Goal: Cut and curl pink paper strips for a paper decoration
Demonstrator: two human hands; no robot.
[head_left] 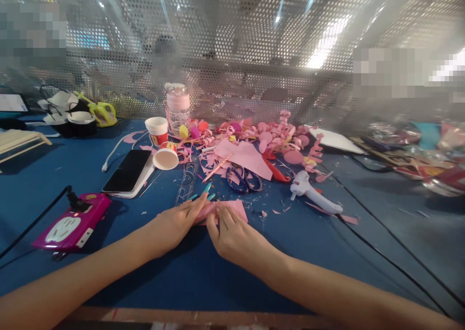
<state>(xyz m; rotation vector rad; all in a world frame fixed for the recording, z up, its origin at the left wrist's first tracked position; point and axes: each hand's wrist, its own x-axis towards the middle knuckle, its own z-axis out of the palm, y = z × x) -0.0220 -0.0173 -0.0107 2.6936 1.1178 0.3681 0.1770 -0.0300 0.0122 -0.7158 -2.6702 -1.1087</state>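
Note:
Both hands meet over a folded piece of pink paper [240, 210] on the blue table. My left hand [176, 226] holds its left end, fingers stretched forward and long teal nails showing. My right hand [232, 231] presses on the paper's middle with its fingers close together and bent. The paper's underside and part of its left end are hidden by the fingers. Just beyond lie a clear stencil ruler [186, 182], a pair of dark blue scissors [244, 181] and a thin pink pencil-like stick [217, 168].
Pink paper scraps [269, 139] are heaped behind the scissors. A white glue gun [315, 194] lies at right, its cord trailing forward. Leftward are a phone [128, 171], paper cups [165, 156] and a magenta power strip [74, 222]. A clear bottle [178, 108] stands before the perforated metal screen [240, 44].

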